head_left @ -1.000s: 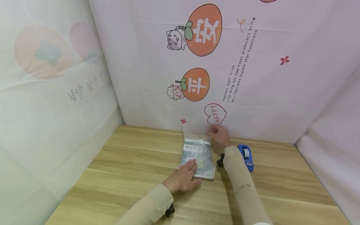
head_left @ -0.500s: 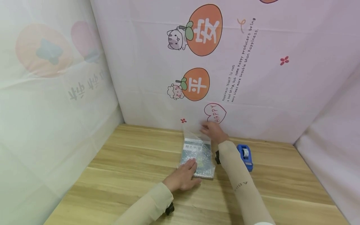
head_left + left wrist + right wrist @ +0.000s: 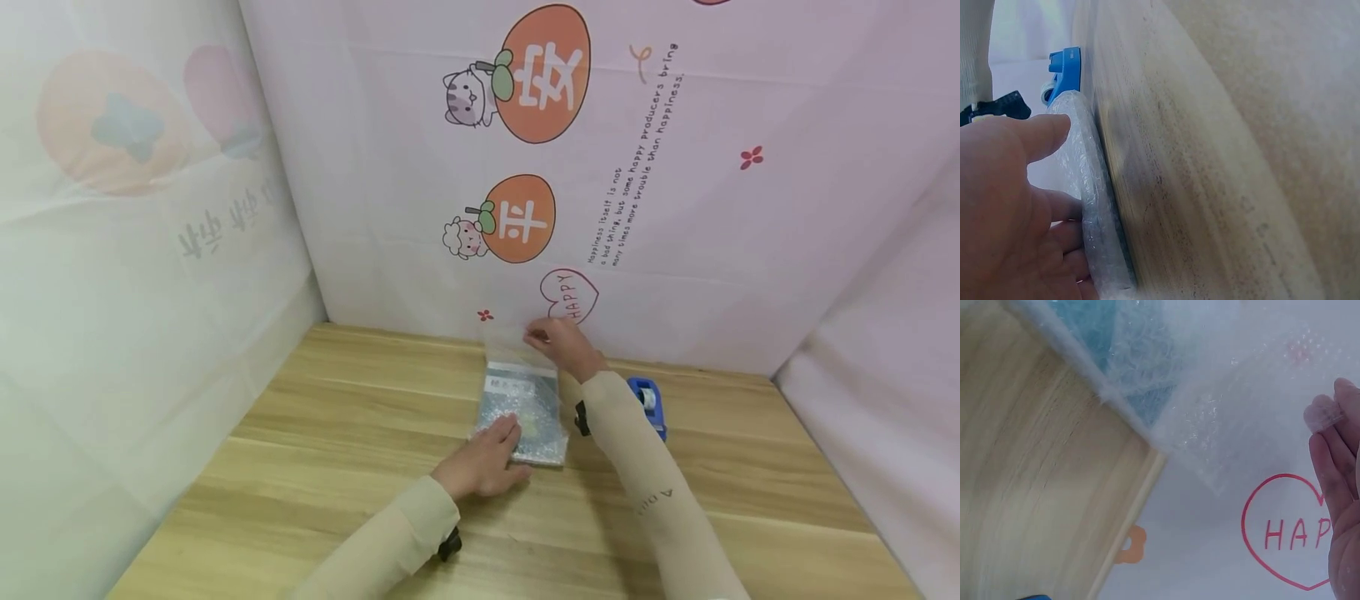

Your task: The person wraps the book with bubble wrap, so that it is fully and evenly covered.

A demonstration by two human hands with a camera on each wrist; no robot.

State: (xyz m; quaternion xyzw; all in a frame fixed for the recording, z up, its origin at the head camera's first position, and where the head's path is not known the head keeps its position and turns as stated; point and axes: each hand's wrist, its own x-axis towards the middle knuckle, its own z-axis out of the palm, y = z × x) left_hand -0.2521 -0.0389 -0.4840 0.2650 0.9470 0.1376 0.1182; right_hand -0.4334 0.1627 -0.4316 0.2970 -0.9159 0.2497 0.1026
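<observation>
A blue-green book point(image 3: 534, 407), or something flat like one, lies on the table wrapped in clear bubble wrap. My left hand point(image 3: 483, 460) rests on its near left part with fingers extended. In the left wrist view, those fingers point(image 3: 1067, 206) touch the wrapped face. A loose flap of bubble wrap point(image 3: 1229, 434) sticks out past the book's far end. Over that flap is my right hand point(image 3: 564, 346), fingers bent. At its fingertips is a small clear strip point(image 3: 1324, 417), apparently adhesive tape; the thumb's hold on it is partly out of frame.
A blue tape dispenser point(image 3: 648, 406) with a roll stands right of the book, partly behind my right sleeve point(image 3: 652, 467). A printed cloth point(image 3: 390, 250) hangs right behind the table's back edge. More cloth walls point(image 3: 885, 375) close off both sides.
My right hand has moved left, from the far right corner of the wrap to over its flap. The left hand keeps its place on the book. The head view has shifted slightly.
</observation>
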